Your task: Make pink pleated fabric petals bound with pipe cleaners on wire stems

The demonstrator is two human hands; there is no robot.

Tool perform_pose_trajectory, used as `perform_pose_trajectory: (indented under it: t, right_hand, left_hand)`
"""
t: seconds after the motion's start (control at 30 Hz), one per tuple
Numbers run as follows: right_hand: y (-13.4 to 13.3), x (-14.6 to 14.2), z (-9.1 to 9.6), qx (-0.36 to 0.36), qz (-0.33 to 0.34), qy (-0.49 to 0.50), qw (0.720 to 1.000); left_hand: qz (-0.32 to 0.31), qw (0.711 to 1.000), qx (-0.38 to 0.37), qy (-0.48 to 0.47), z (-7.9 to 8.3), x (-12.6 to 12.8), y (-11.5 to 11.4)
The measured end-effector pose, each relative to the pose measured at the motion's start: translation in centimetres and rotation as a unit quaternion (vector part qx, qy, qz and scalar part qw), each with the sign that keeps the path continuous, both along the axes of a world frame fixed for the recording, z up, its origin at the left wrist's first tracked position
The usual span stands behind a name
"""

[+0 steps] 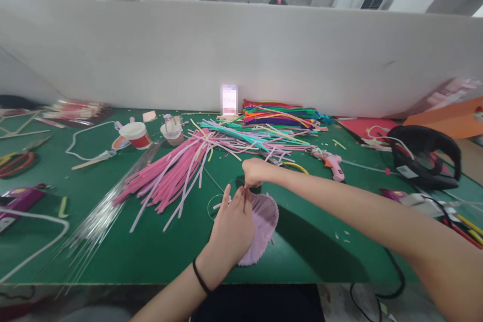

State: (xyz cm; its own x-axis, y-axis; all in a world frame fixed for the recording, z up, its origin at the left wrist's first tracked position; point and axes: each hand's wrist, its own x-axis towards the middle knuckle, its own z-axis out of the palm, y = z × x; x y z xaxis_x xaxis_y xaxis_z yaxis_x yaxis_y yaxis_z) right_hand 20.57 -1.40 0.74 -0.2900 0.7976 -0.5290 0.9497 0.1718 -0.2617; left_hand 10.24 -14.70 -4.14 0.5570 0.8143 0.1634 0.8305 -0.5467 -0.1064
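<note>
A lilac, ribbed, rounded piece with a fuzzy edge, seemingly made of pipe cleaners, lies on the green table near its front edge. My left hand, a black band around its wrist, covers the left side of this piece with fingers pressed together on it. At the piece's upper end my right hand is closed, its fingertips meeting those of the left. What it pinches is too small to make out. A thin wire loop sticks out left of my hands.
Pink pipe cleaners fan out ahead, beside clear-wrapped wires. Colourful pipe cleaners lie behind, near a phone. A pink glue gun and a black headset-like strap are right; paper cup and scissors left.
</note>
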Motion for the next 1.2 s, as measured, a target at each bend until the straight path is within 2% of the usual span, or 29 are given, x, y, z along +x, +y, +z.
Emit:
perform_pose_trajectory:
  t: [0.3,0.5,0.63,0.77,0.87,0.97,1.1,1.2]
  right_hand:
    - [0.1,-0.1,0.5,-0.028,0.019,-0.006,0.999]
    - [-0.3,-0.5,0.7,0.024,0.048,-0.036,0.998]
    - [-1.8,-2.1,1.2,0.091,0.038,-0.046,0.994]
    - [-3.2,-3.0,1.6,0.117,0.028,-0.026,0.992]
    - [-3.7,-1.6,1.7,0.108,0.025,0.0,0.994]
    - [-4.0,1.1,1.2,0.092,0.018,0.037,0.995]
    - [-4.7,4.1,-0.8,0.108,-0.019,0.099,0.989]
    - [-5.3,4.8,-2.3,0.121,-0.044,0.192,0.973]
  left_hand:
    - [0.009,1.0,-0.016,-0.023,-0.7,-0.1,0.1]
    - [0.013,1.0,-0.006,-0.022,-1.0,0.1,0.0]
    - [0.009,0.999,-0.011,-0.028,-1.1,0.1,0.0]
    - [0.001,1.0,-0.004,-0.029,-1.1,0.0,0.1]
    - [0.007,0.999,0.003,-0.032,-1.1,0.0,0.0]
    - [0.009,0.999,0.014,-0.034,-1.2,0.1,-0.2]
    - [0.017,0.998,0.018,-0.051,-1.5,0.0,-0.3]
    - [0.019,0.998,0.021,-0.062,-1.6,0.0,-0.3]
